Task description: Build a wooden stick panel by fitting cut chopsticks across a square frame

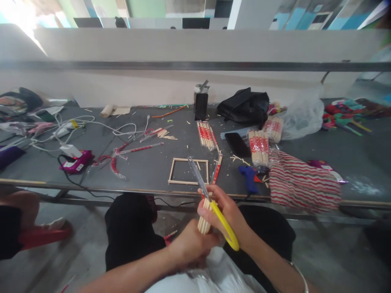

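Observation:
My left hand (194, 242) is wrapped round the lower end of a bundle of wooden chopsticks (204, 226) above my lap. Scissors with yellow handles (224, 224) are in my right hand (227, 209), their blades pointing up and away from me over the table edge. The right fingers also close about the top of the bundle, so its upper end is mostly hidden. Beyond the hands, a rectangular frame of sticks (173, 171) lies flat on the table, and the blades overlap it in view. Beside it is a red-wrapped strip of chopsticks (217, 169).
On the dark table (152, 171) are wrapped chopstick packs (259, 146), a phone (237, 144), a blue glue gun (249, 178) and a striped cloth (302, 181). Torn wrappers (114, 162), white cables (125, 129) and a black bag (244, 106) lie further off. Another person's leg shows at left.

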Action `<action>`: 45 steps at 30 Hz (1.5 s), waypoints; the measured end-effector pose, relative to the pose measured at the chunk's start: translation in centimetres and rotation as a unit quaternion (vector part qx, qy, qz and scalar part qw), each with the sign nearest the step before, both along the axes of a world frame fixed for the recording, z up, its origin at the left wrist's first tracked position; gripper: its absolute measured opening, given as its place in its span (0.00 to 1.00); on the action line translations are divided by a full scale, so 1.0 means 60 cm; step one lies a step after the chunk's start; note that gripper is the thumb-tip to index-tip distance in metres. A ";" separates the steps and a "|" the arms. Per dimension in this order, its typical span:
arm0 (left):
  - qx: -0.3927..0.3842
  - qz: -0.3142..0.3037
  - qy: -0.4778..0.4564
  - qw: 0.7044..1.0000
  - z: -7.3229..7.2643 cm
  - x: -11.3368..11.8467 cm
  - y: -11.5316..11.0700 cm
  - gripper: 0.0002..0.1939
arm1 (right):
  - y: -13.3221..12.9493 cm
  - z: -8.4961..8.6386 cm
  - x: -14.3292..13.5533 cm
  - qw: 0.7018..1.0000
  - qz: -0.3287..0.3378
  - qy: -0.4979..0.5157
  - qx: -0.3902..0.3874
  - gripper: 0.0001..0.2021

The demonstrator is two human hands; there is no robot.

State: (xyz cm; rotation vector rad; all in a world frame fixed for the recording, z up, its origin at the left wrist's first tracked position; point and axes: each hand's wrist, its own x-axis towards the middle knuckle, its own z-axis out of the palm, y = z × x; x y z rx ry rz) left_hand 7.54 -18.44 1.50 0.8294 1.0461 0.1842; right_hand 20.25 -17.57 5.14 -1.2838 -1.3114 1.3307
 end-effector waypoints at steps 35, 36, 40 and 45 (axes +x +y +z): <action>-0.225 0.017 -0.313 0.923 0.068 0.028 0.109 0.23 | 0.136 0.016 0.043 0.990 0.060 0.116 -0.045 0.21; -0.218 0.028 -0.326 0.919 0.070 0.030 0.108 0.23 | 0.138 0.022 0.042 0.992 0.048 0.106 -0.038 0.21; -0.171 0.125 -0.402 0.891 0.086 0.032 0.116 0.22 | 0.133 0.039 0.043 0.998 -0.054 0.028 0.024 0.21; -0.112 0.315 -0.511 0.792 0.119 0.020 0.157 0.24 | 0.075 0.014 0.051 0.934 -0.257 -0.147 0.199 0.26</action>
